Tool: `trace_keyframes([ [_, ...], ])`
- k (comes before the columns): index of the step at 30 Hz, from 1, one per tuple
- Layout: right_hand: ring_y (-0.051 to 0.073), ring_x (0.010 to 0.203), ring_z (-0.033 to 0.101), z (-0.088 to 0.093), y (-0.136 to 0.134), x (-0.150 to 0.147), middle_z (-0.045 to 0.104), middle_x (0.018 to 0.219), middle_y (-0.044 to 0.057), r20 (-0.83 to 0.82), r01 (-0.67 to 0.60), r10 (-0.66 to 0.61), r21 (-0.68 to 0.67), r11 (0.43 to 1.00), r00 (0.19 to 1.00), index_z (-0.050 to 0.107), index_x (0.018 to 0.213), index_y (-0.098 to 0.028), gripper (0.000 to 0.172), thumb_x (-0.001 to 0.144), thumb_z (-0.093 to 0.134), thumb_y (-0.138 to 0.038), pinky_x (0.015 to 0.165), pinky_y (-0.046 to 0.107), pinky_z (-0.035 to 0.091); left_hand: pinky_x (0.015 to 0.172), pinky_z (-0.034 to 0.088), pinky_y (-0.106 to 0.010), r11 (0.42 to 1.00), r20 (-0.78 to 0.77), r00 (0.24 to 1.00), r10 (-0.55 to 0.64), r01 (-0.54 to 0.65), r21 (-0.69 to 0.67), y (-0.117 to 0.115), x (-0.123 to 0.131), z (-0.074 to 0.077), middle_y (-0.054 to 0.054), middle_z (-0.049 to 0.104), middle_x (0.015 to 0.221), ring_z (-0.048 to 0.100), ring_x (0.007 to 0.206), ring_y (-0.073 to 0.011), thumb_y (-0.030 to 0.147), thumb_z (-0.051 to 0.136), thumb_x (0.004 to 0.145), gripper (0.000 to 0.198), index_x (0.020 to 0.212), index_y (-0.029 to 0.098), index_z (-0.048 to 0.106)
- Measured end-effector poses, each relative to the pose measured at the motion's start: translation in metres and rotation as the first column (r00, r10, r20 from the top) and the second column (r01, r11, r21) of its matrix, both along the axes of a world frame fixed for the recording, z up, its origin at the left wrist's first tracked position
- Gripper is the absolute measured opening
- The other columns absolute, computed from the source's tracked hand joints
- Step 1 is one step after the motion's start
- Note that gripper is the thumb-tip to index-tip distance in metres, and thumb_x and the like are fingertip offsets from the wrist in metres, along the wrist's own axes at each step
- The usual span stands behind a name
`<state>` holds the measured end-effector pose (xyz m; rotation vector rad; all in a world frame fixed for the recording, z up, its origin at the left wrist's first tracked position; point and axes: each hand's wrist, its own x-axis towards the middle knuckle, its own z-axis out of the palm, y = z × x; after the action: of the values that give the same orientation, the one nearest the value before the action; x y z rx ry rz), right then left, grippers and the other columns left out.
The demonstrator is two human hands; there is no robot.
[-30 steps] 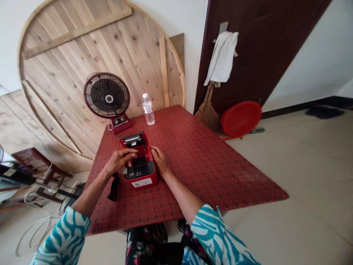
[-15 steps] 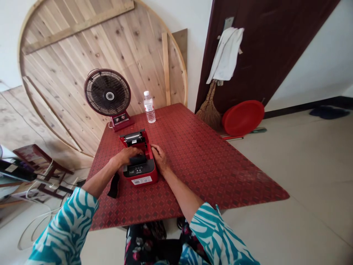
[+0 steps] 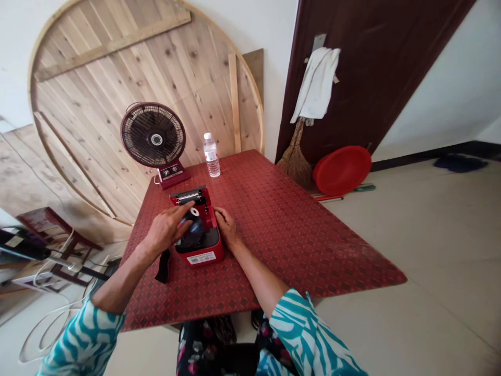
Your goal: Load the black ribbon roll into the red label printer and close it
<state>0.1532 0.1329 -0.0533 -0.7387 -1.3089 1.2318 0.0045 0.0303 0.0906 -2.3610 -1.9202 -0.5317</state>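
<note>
A small red and black printer (image 3: 200, 250) with its lid raised at the back is on the patterned table (image 3: 282, 230). Pinched in the fingers of my left hand (image 3: 166, 230) is a dark, shiny roll (image 3: 195, 227) with a white core end, tilted and partly blurred over the printer's open compartment. My right hand (image 3: 227, 225) is closed around the printer's right wall, its thumb and fingers near the top edge. A short black strap (image 3: 163, 266) lies on the table, left of the printer.
A desk fan (image 3: 154, 138) and a water bottle (image 3: 212, 156) stand at the table's far end. Behind them leans a large round wooden board (image 3: 203, 78). A broom (image 3: 296, 156) and a red basin (image 3: 343, 169) are by the door. Cables and a chair (image 3: 50, 230) are at left.
My left hand has risen out of the printer's compartment with the dark roll, which now shows its white core. My right hand has stayed on the printer's side.
</note>
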Motion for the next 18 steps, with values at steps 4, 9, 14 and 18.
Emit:
trace_keyframes([
  [4, 0.021, 0.103, 0.06, 0.002, -0.002, 0.002, 0.069, 0.106, 0.004, 0.01, -0.003, 0.003, -0.008, 1.0, 1.0, 0.066, 0.1, -0.023, 0.033, 0.081, 0.048, -0.043, 0.094, 0.036, 0.042, 0.073, 0.049, -0.027, 0.955, 0.209, 0.935, 0.285, -0.297, 0.025, -0.011, -0.04, 0.005, -0.004, 0.068, 0.092, 0.065, 0.081, -0.0182, 0.034, 0.055, 0.08, 0.04, 0.117, 0.02, 0.054],
  [9, 0.021, 0.103, 0.059, 0.007, -0.006, 0.005, 0.068, 0.107, 0.004, 0.03, -0.001, 0.003, -0.05, 0.999, 1.0, 0.065, 0.101, -0.023, 0.034, 0.081, 0.048, -0.044, 0.094, 0.037, 0.042, 0.068, 0.046, -0.026, 0.876, 0.227, 0.847, 0.481, -0.46, -0.143, 0.013, -0.082, -0.024, -0.003, 0.067, 0.083, 0.065, 0.079, -0.019, 0.025, 0.061, 0.071, 0.026, 0.095, 0.019, 0.053],
  [14, 0.022, 0.103, 0.059, 0.009, -0.007, 0.007, 0.068, 0.107, 0.005, 0.027, -0.015, 0.016, -0.055, 0.998, 0.999, 0.065, 0.101, -0.022, 0.034, 0.081, 0.048, -0.044, 0.095, 0.038, 0.042, 0.068, 0.044, -0.028, 0.85, 0.177, 0.841, 0.511, -0.464, -0.247, 0.039, -0.097, -0.059, -0.005, 0.065, 0.081, 0.062, 0.08, -0.0203, 0.02, 0.063, 0.067, 0.023, 0.087, 0.017, 0.053],
  [18, 0.022, 0.103, 0.059, 0.008, -0.007, 0.008, 0.068, 0.108, 0.005, 0.035, -0.019, 0.021, -0.057, 0.998, 0.999, 0.065, 0.102, -0.023, 0.034, 0.081, 0.048, -0.044, 0.095, 0.038, 0.042, 0.069, 0.046, -0.027, 0.865, 0.27, 0.834, 0.481, -0.403, -0.299, 0.038, -0.108, -0.069, -0.007, 0.066, 0.091, 0.063, 0.08, -0.0183, 0.023, 0.066, 0.065, 0.039, 0.101, 0.015, 0.053],
])
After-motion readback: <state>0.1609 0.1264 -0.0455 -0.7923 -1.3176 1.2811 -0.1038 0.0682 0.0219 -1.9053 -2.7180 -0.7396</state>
